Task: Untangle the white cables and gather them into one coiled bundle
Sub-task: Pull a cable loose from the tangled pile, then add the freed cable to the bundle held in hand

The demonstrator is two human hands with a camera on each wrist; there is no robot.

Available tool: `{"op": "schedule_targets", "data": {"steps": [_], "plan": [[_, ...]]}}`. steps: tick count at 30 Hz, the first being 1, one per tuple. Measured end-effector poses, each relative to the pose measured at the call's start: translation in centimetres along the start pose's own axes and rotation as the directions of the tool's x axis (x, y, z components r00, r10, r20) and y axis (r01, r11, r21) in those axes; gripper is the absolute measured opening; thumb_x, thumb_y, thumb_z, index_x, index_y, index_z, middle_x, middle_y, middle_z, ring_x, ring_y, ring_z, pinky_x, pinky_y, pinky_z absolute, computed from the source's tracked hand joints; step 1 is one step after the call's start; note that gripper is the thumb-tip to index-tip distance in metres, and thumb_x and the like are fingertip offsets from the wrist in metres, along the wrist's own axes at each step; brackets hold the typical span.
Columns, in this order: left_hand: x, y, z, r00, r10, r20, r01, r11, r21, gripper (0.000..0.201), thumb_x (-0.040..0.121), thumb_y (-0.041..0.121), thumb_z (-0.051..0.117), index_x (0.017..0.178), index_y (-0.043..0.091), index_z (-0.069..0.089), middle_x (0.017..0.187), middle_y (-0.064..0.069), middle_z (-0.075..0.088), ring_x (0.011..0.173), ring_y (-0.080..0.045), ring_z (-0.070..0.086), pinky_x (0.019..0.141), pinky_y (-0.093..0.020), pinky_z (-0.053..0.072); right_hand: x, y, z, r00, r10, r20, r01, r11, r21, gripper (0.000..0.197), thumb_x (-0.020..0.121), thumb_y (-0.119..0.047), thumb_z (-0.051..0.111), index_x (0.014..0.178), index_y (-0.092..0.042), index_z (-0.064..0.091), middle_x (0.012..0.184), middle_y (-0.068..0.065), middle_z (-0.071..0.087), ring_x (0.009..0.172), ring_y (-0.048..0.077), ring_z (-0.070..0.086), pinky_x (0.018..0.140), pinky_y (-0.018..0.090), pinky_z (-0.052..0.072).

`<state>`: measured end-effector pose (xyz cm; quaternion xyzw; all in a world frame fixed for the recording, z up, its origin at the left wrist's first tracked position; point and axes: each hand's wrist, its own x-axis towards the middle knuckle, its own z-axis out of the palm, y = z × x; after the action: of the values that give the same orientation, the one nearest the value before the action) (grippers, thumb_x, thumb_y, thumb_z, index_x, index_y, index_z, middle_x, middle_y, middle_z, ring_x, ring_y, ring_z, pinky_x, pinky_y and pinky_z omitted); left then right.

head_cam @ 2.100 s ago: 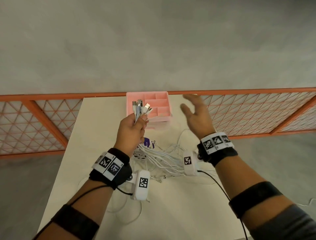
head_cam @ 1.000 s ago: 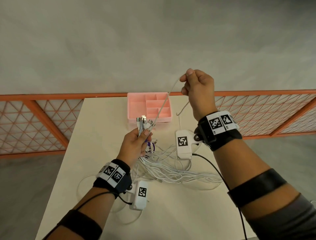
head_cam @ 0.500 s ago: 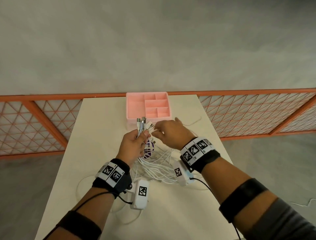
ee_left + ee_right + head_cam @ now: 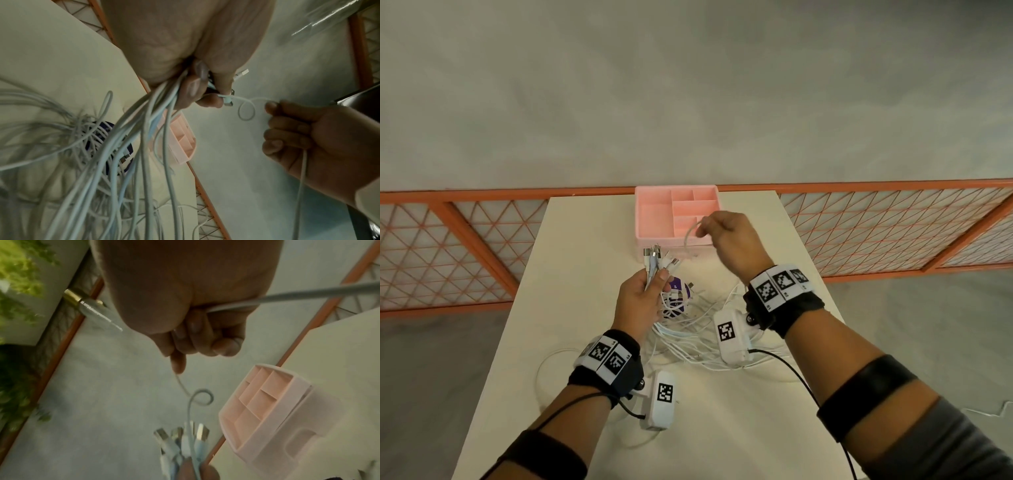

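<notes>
My left hand grips a bunch of white cables just below their plug ends, held upright above the table. The plug ends also show at the bottom of the right wrist view. My right hand is raised over the pink tray and holds one white cable in its curled fingers. That cable curls in a small loop between the two hands. The remaining cables lie in a tangled heap on the table under my wrists, around a purple object.
A pink compartment tray stands at the table's far edge. The white table is narrow, with grey floor on both sides and an orange mesh fence behind. A black wire runs from the right wrist camera.
My right hand had pulled one cable high, came down to the plug ends in my left hand, and now lifts away toward the tray with a cable. The left hand stays put.
</notes>
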<state>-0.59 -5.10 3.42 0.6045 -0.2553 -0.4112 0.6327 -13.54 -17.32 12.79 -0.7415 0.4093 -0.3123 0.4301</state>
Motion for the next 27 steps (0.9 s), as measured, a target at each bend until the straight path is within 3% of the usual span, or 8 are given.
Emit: {"op": "schedule_targets", "data": {"steps": [5,10,14,16,18,22,25,27], "plan": [[-0.3,-0.7,-1.1,1.000,-0.002,-0.019,0.003,0.999,0.040,0.026,0.098,0.021,0.060,0.074,0.014,0.057,0.062,-0.005,0.032,0.044,-0.010,0.025,0.039,-0.019,0.028,1.9,0.8,-3.1,0.947,0.121,-0.296,-0.072,0.983,0.170,0.035,0.097,-0.020,0.049,0.065,-0.019,0.063,0.042,-0.022,0.049,0.056,0.006,0.044,0.059,0.023,0.032],[0.0,-0.6,-0.7,1.000,-0.018,-0.019,0.018,0.999,0.042,0.023,0.098,0.021,0.061,0.078,0.010,0.057,0.055,0.003,0.034,0.042,-0.009,0.027,0.039,-0.020,0.027,2.5,1.3,-4.8,0.928,0.099,-0.360,-0.043,0.986,0.160,0.032,0.095,-0.026,0.048,0.068,-0.020,0.065,0.047,-0.019,0.052,0.059,0.011,0.047,0.065,0.028,0.036],[0.8,-0.7,-1.1,0.998,-0.056,-0.039,0.054,0.997,-0.051,0.019,0.099,0.021,0.059,0.085,0.009,0.059,0.071,-0.004,0.041,0.044,-0.009,0.026,0.041,-0.021,0.025,2.1,2.5,-5.2,0.918,0.110,-0.380,-0.069,0.990,0.120,0.032,0.095,-0.026,0.048,0.069,-0.021,0.066,0.059,-0.013,0.052,0.064,0.014,0.049,0.069,0.033,0.039],[1.0,-1.0,-1.9,0.993,-0.088,-0.073,0.081,0.992,-0.101,0.018,0.099,0.021,0.058,0.087,0.009,0.062,0.073,-0.001,0.048,0.043,-0.007,0.027,0.040,-0.020,0.025,2.0,2.8,-6.2,0.883,0.141,-0.448,-0.082,0.985,0.149,0.031,0.092,-0.028,0.047,0.068,-0.022,0.066,0.064,-0.011,0.054,0.070,0.018,0.050,0.071,0.036,0.040],[1.0,-1.4,-2.6,0.986,-0.134,-0.104,0.120,0.985,-0.127,0.019,0.099,0.022,0.059,0.089,0.007,0.063,0.073,-0.001,0.052,0.040,-0.007,0.029,0.039,-0.019,0.026,2.2,2.7,-7.6,0.834,0.194,-0.517,-0.083,0.970,0.230,0.031,0.090,-0.028,0.047,0.067,-0.021,0.066,0.065,-0.007,0.053,0.066,0.020,0.049,0.065,0.033,0.041],[0.7,-2.2,-2.8,0.976,-0.188,-0.109,0.177,0.979,-0.099,0.021,0.099,0.023,0.059,0.087,0.007,0.062,0.076,-0.004,0.056,0.039,-0.007,0.031,0.037,-0.018,0.028,2.6,2.2,-9.8,0.804,0.190,-0.563,-0.037,0.961,0.273,0.032,0.099,-0.023,0.043,0.077,-0.013,0.065,0.058,0.001,0.045,0.047,0.016,0.040,0.043,0.022,0.033],[0.5,-2.5,-2.9,0.969,-0.202,-0.142,0.191,0.978,-0.088,0.025,0.102,0.025,0.054,0.086,0.008,0.065,0.075,-0.004,0.055,0.038,-0.006,0.032,0.037,-0.017,0.027,2.8,1.9,-11.7,0.711,0.270,-0.650,0.022,0.914,0.404,0.028,0.098,-0.016,0.036,0.086,-0.013,0.061,0.060,-0.001,0.047,0.045,0.013,0.041,0.043,0.023,0.034],[0.5,-2.4,-3.3,0.960,-0.239,-0.147,0.219,0.966,-0.138,0.027,0.103,0.025,0.050,0.087,0.008,0.063,0.066,-0.002,0.046,0.036,-0.005,0.030,0.036,-0.016,0.026,2.8,1.8,-14.2,0.550,0.339,-0.763,0.088,0.885,0.457,0.027,0.096,-0.014,0.031,0.091,-0.015,0.058,0.067,0.000,0.051,0.049,0.014,0.046,0.045,0.023,0.039]]}}
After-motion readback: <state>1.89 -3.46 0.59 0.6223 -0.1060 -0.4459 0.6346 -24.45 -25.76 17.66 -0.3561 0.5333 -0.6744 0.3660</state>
